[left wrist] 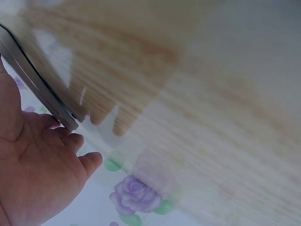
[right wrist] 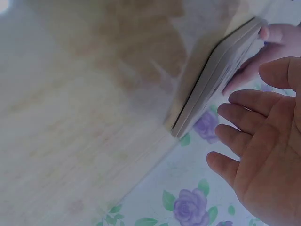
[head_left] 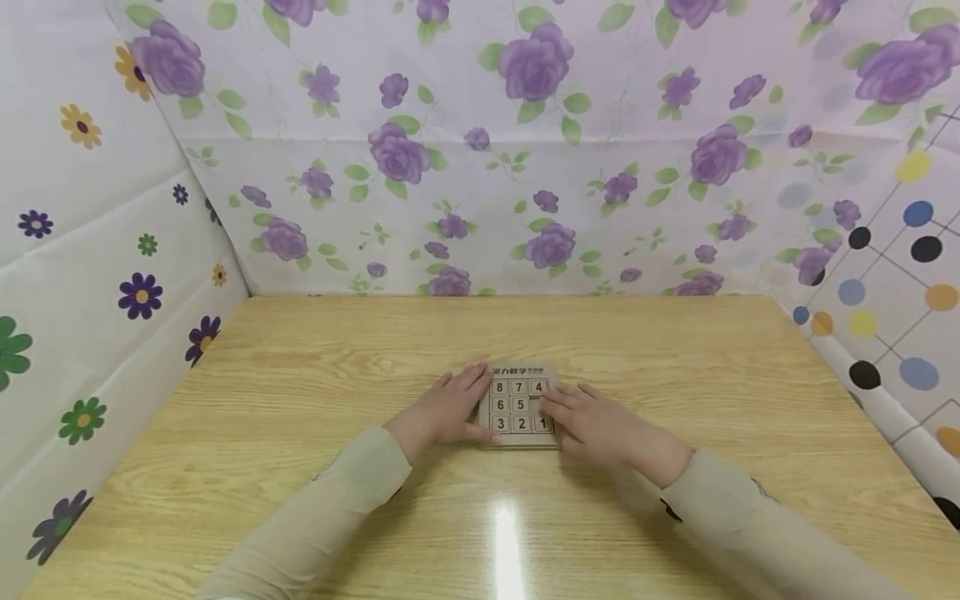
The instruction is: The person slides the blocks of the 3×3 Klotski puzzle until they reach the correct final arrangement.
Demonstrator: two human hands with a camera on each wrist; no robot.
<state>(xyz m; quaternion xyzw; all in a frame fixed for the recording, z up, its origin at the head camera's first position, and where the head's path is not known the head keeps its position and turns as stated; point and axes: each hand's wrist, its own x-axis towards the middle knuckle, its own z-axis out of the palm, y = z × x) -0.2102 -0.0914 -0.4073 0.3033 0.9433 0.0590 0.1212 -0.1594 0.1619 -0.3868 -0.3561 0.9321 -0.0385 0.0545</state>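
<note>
A flat grey number sliding puzzle (head_left: 519,440) lies on the table, with tiles 8, 7, 4 on top, 6 and 5 in the middle, and 3, 2, 1 below. The middle row's right cell looks blank, partly covered by fingertips. My left hand (head_left: 448,410) holds the puzzle's left side, its thumb on the lower left corner and fingers at the upper left. From the right, my right hand (head_left: 600,423) reaches over the edge with extended fingers, fingertips at the right column. The left wrist view shows only the puzzle's edge (left wrist: 35,82) beside the palm.
The wooden table (head_left: 337,350) reflects a bright light streak near its front. Behind it hangs a purple-flowered cloth (head_left: 480,208). A flowered cloth (head_left: 97,350) borders the left, and a dotted cloth (head_left: 892,333) the right.
</note>
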